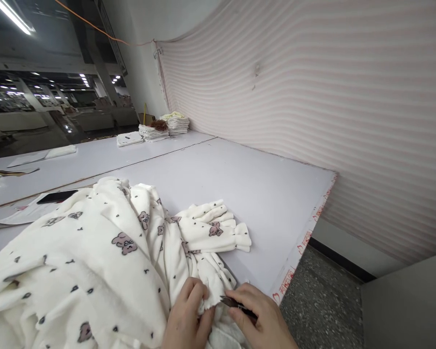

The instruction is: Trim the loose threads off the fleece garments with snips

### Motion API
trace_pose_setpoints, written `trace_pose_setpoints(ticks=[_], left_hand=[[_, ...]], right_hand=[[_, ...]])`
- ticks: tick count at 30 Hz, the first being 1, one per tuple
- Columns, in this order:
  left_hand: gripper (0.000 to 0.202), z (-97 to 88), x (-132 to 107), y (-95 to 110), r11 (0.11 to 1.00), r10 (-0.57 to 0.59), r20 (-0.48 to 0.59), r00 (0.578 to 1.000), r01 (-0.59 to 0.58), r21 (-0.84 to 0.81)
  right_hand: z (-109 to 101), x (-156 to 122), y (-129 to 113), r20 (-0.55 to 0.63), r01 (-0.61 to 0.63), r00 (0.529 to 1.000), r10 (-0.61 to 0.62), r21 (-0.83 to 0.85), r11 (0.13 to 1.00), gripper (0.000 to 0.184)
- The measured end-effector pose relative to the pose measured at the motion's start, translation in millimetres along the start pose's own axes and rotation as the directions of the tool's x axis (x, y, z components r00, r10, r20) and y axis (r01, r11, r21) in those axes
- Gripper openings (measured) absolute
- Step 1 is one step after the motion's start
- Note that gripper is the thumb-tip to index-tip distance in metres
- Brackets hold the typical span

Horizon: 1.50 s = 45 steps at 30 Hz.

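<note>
A white fleece garment [131, 271] with pinkish-brown bear prints and small dark marks lies bunched over the near left of the table. One gathered sleeve cuff [242, 236] points to the right. My left hand [189, 310] pinches a fold of the garment's edge between thumb and fingers. Close beside it, my right hand [259, 312] is closed around small dark thread snips [236, 304]. Their tip touches or nearly touches the pinched white edge; I cannot tell whether the blades are apart. Part of the snips is hidden in my palm.
A dark phone [57, 196] rests on papers [22, 213] at the left. Folded white fabric stacks [154, 133] stand at the table's far end. A striped cloth curtain [294, 87] hangs along the right. The table's right edge [305, 240] drops to a speckled floor [323, 291].
</note>
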<state>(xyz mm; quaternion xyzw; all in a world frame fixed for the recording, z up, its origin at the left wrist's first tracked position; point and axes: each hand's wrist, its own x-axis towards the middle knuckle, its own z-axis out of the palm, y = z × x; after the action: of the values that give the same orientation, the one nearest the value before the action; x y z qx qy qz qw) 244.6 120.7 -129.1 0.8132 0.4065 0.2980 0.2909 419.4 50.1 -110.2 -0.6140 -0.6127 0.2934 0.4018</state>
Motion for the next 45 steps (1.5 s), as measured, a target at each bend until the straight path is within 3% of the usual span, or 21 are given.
trace_pose_setpoints(ticks=[15,21,23,25,27,31,36,39,43,45], left_hand=[[0.009,-2.0,3.5,6.2,1.0,0.004,-0.037,0.999,-0.005,-0.018],[0.007,1.7,1.3,3.7,1.0,-0.004,-0.089,0.996,0.004,0.007],[0.007,1.5,1.4,3.3,1.0,-0.009,-0.091,0.996,0.007,-0.022],[0.007,-1.7,4.4,5.0,0.993,-0.038,-0.013,0.999,0.037,-0.108],[0.006,-7.8,10.8,7.9,0.968,-0.122,0.114,0.986,0.144,-0.207],[0.021,-19.8,26.1,9.7,0.836,-0.323,0.297,0.899,0.418,-0.355],[0.033,-21.4,31.1,-1.0,0.661,-0.386,0.394,0.834,0.547,-0.513],[0.036,-21.1,28.7,-2.8,0.694,-0.381,0.43,0.818,0.561,-0.452],[0.033,-19.9,27.8,2.0,0.814,-0.319,0.407,0.856,0.468,-0.345],[0.031,-17.9,28.4,3.6,0.826,-0.32,0.417,0.851,0.466,-0.317]], right_hand=[[-5.9,3.3,-3.5,0.053,-0.005,0.999,0.013,-0.154,0.988,0.025],[8.9,4.8,6.9,-0.102,-0.075,0.992,0.075,0.003,0.997,0.028],[16.9,9.5,12.1,-0.123,-0.072,0.989,0.078,0.057,0.996,0.021],[22.9,15.6,15.4,-0.168,-0.058,0.983,0.072,0.087,0.994,0.006],[26.3,21.0,16.2,-0.239,-0.069,0.966,0.097,0.125,0.99,0.009],[32.0,24.4,14.5,-0.271,0.006,0.96,0.066,0.259,0.966,0.014],[42.9,25.4,13.6,-0.228,0.055,0.974,-0.002,0.228,0.972,0.015],[47.8,26.0,13.5,-0.244,0.046,0.97,-0.014,0.13,0.99,0.015],[54.3,25.5,13.3,-0.315,0.063,0.948,-0.045,0.048,0.997,0.023],[56.7,26.5,12.5,-0.351,0.053,0.936,-0.029,0.058,0.997,0.024]])
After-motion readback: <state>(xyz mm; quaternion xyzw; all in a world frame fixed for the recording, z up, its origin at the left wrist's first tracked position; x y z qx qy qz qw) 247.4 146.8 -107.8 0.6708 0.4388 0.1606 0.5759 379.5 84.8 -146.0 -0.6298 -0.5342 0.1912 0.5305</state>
